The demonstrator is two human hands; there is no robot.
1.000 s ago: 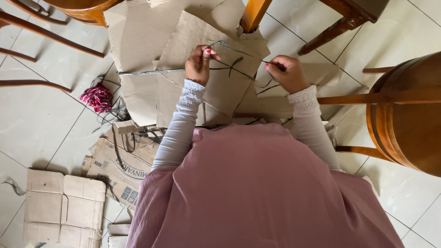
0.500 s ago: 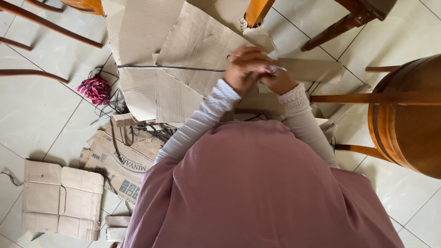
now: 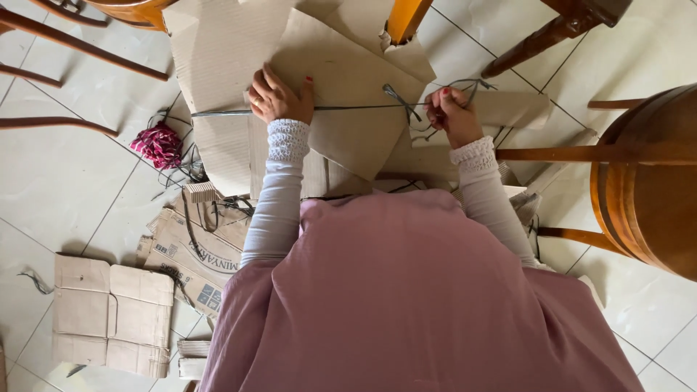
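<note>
A stack of flattened brown cardboard (image 3: pixel 348 72) lies on the tiled floor in front of me. My left hand (image 3: pixel 279 96) rests flat on top of it, fingers spread, pressing down. A thin grey string (image 3: pixel 348 108) runs taut across the cardboard from under that hand to my right hand (image 3: pixel 449 112), whose fingers are closed around the string's end, with a knot or loop just left of it. More loose string curls near the right hand.
A red-pink bundle of string (image 3: pixel 158 144) lies on the floor at left. Folded cardboard boxes (image 3: pixel 112 312) lie at lower left, a printed one (image 3: pixel 200 254) beside my arm. Wooden chair legs (image 3: pixel 552 33) and a round wooden stool (image 3: pixel 650 174) stand at right.
My hands were together over the cardboard half a second ago. Now they are apart: the left lies flat on the stack and the right has pulled the string taut to the right.
</note>
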